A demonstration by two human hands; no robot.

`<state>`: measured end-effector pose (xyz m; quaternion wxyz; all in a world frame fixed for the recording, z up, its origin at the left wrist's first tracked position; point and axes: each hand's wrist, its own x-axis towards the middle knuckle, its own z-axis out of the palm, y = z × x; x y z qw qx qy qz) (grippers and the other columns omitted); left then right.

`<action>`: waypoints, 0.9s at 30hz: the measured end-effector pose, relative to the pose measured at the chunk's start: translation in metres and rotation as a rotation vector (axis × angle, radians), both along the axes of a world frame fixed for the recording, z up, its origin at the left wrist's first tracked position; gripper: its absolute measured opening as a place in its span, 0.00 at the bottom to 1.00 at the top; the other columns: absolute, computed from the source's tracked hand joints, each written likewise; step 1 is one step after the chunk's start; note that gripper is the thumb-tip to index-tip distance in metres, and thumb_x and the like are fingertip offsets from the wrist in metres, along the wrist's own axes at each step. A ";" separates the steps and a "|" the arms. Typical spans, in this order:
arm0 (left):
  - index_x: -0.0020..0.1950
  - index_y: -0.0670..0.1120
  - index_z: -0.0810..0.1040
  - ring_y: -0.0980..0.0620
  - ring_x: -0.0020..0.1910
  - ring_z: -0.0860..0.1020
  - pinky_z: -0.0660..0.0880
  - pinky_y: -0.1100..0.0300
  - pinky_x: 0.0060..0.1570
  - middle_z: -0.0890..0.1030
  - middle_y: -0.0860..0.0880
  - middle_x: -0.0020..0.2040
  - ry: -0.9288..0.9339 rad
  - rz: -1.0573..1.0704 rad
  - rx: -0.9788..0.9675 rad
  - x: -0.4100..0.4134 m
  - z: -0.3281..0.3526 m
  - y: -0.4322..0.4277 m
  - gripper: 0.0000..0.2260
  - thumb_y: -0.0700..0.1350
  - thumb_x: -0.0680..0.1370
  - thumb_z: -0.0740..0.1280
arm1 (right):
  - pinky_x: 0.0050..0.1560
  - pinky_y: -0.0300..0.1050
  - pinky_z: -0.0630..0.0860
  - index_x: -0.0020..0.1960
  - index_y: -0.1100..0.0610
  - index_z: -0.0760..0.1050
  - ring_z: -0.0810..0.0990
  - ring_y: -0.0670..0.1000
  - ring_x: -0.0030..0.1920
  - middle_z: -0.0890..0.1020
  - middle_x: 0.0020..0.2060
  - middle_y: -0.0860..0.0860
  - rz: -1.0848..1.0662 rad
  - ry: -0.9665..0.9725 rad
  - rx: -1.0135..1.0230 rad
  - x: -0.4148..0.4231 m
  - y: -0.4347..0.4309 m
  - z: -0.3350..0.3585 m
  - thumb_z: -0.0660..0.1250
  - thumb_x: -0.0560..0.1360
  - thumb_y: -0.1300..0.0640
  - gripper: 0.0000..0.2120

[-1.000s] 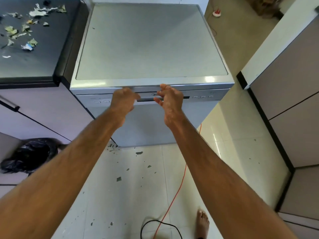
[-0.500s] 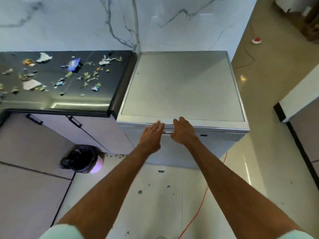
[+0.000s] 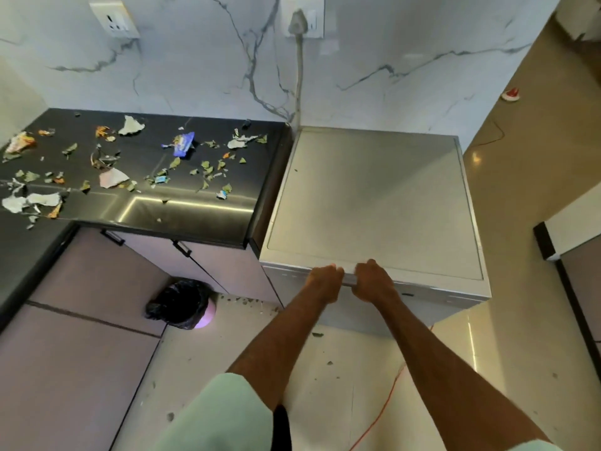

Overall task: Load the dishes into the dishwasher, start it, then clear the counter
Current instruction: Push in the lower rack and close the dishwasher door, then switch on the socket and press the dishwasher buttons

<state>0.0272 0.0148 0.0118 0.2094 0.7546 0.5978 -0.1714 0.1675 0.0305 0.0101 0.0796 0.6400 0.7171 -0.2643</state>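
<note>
At the front top edge of the dishwasher [image 3: 374, 203], both hands sit side by side, almost touching. The left hand [image 3: 325, 281] has its fingers curled over the lip of the machine, knuckles up, gripping it. Just to its right, the right hand [image 3: 374, 283] holds the same lip in the same way. The fingertips of both are hidden under the edge, and it cannot be told whether the door is ajar. Beyond the hands stretches the machine's flat grey top, bare, running back to the marble wall [image 3: 195, 60]. Far past the hands a white plug [image 3: 297, 21] sits in a wall socket, and its cable [image 3: 298, 76] drops down behind the machine's back left corner. To the left of the left hand, touching the dishwasher's side, lies the dark counter [image 3: 195, 216], strewn with torn paper and leaf scraps [image 3: 208, 166]; a blue wrapper [image 3: 183, 144] lies among them. Below and left of the left hand, on the floor against the cabinets, stands a bin lined with a black bag [image 3: 179, 304]. Under the right forearm an orange cord [image 3: 383, 408] trails across the pale floor tiles [image 3: 227, 353]. Far off to the right of the right hand, a small red and white object [image 3: 510, 94] lies on the floor.
</note>
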 end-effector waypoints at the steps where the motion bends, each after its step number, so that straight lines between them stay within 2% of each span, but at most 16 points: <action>1: 0.76 0.43 0.64 0.41 0.67 0.74 0.72 0.48 0.66 0.71 0.41 0.70 -0.015 -0.026 -0.009 -0.006 0.001 0.001 0.27 0.40 0.78 0.66 | 0.62 0.51 0.77 0.64 0.58 0.74 0.77 0.60 0.63 0.74 0.63 0.59 -0.042 0.001 -0.024 -0.005 0.002 0.002 0.69 0.73 0.52 0.21; 4: 0.79 0.46 0.61 0.43 0.71 0.70 0.67 0.47 0.70 0.69 0.43 0.74 -0.073 -0.118 -0.026 -0.029 0.004 0.006 0.30 0.38 0.78 0.66 | 0.61 0.52 0.77 0.63 0.61 0.75 0.78 0.60 0.63 0.77 0.62 0.60 -0.190 -0.003 -0.046 -0.027 0.006 0.013 0.70 0.74 0.52 0.21; 7: 0.78 0.49 0.63 0.43 0.72 0.68 0.60 0.44 0.73 0.70 0.44 0.74 -0.124 -0.153 -0.051 -0.050 0.008 0.018 0.29 0.38 0.77 0.64 | 0.63 0.50 0.75 0.63 0.63 0.75 0.76 0.60 0.65 0.78 0.63 0.61 -0.274 0.034 -0.033 -0.043 0.014 0.006 0.68 0.75 0.50 0.22; 10: 0.76 0.48 0.65 0.40 0.69 0.71 0.65 0.44 0.69 0.73 0.41 0.70 -0.178 -0.102 -0.041 -0.078 0.015 0.037 0.27 0.41 0.77 0.65 | 0.65 0.45 0.68 0.66 0.64 0.75 0.73 0.59 0.68 0.77 0.66 0.60 -0.315 0.129 -0.025 -0.071 0.032 0.021 0.68 0.75 0.52 0.23; 12: 0.75 0.46 0.67 0.40 0.68 0.72 0.67 0.45 0.68 0.73 0.41 0.69 -0.178 -0.058 -0.024 -0.099 0.025 0.056 0.25 0.40 0.77 0.65 | 0.60 0.44 0.71 0.66 0.60 0.75 0.75 0.58 0.65 0.77 0.63 0.57 -0.347 0.153 -0.059 -0.088 0.054 0.042 0.67 0.76 0.57 0.19; 17: 0.73 0.46 0.69 0.45 0.71 0.69 0.66 0.49 0.70 0.71 0.45 0.72 -0.224 0.106 0.089 -0.155 0.054 0.116 0.24 0.39 0.76 0.64 | 0.58 0.43 0.73 0.65 0.58 0.75 0.77 0.57 0.62 0.78 0.61 0.56 -0.322 0.242 -0.060 -0.109 0.124 0.069 0.66 0.76 0.60 0.17; 21: 0.69 0.44 0.73 0.45 0.70 0.71 0.69 0.52 0.68 0.73 0.45 0.70 -0.228 0.218 0.189 -0.180 0.084 0.174 0.21 0.37 0.76 0.63 | 0.52 0.38 0.71 0.52 0.61 0.82 0.80 0.56 0.56 0.81 0.57 0.55 -0.273 0.314 0.055 -0.114 0.182 0.079 0.68 0.71 0.65 0.11; 24: 0.63 0.43 0.76 0.44 0.65 0.75 0.73 0.51 0.62 0.76 0.45 0.65 -0.198 0.260 0.259 -0.188 0.099 0.223 0.18 0.37 0.73 0.64 | 0.56 0.44 0.76 0.45 0.56 0.81 0.81 0.55 0.49 0.82 0.52 0.54 -0.230 0.389 0.119 -0.112 0.225 0.088 0.69 0.69 0.67 0.09; 26: 0.62 0.42 0.76 0.43 0.65 0.75 0.75 0.50 0.61 0.74 0.46 0.65 -0.186 0.268 0.302 -0.189 0.112 0.252 0.17 0.38 0.73 0.66 | 0.57 0.44 0.76 0.50 0.58 0.82 0.81 0.57 0.50 0.83 0.50 0.56 -0.207 0.413 0.150 -0.110 0.251 0.097 0.68 0.69 0.67 0.11; 27: 0.63 0.42 0.75 0.42 0.67 0.74 0.74 0.48 0.62 0.72 0.45 0.69 -0.179 0.274 0.322 -0.188 0.122 0.265 0.19 0.37 0.73 0.66 | 0.59 0.44 0.75 0.53 0.61 0.82 0.81 0.57 0.51 0.82 0.49 0.57 -0.205 0.430 0.168 -0.110 0.264 0.102 0.68 0.69 0.67 0.14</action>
